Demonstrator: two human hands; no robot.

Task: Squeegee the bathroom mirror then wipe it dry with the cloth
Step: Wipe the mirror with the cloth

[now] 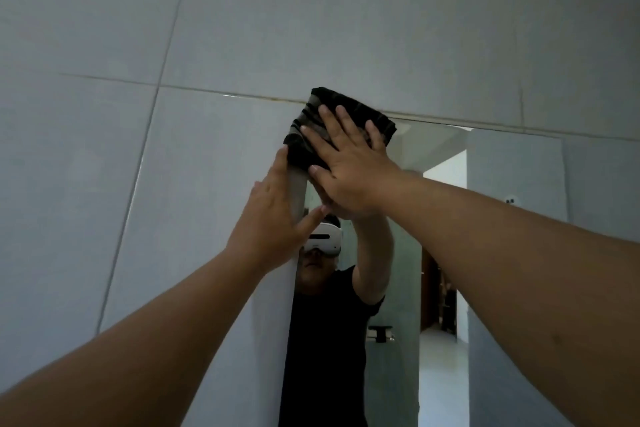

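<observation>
Mirror (502, 218) top corner, right hand (349, 170) spread flat pressing cloth (349, 107), left hand (273, 215) open beside it

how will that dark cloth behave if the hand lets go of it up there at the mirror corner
The cloth looks soft and folded, so it would probably flop and drop. Only the flat right hand pins it against the mirror, whose smooth glass likely lets it slide.

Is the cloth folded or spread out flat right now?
Folded: the cloth is a compact dark pad under the right hand, at the mirror's top corner.
</observation>
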